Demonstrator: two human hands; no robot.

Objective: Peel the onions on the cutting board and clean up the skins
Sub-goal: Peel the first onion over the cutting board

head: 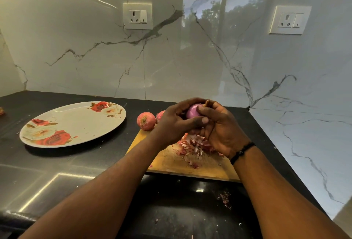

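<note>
From the head camera, both hands hold a purple onion (192, 112) above the cutting board (171, 164), so loose skin probably drops onto the pile of skins (194, 146) below. The left hand (176, 122) curls around the onion, thumb across its near side; the right hand (219, 130) grips it from the right. Two unpeeled onions (146, 121) wait at the board's far left corner, near a flowered plate (76, 122) farther left.

Second unpeeled onion (160, 116): mostly hidden behind left hand (174, 122). Peeled onion (193, 112): only top visible between both hands. Cutting board (171, 162): far edge covered by hands.
</note>
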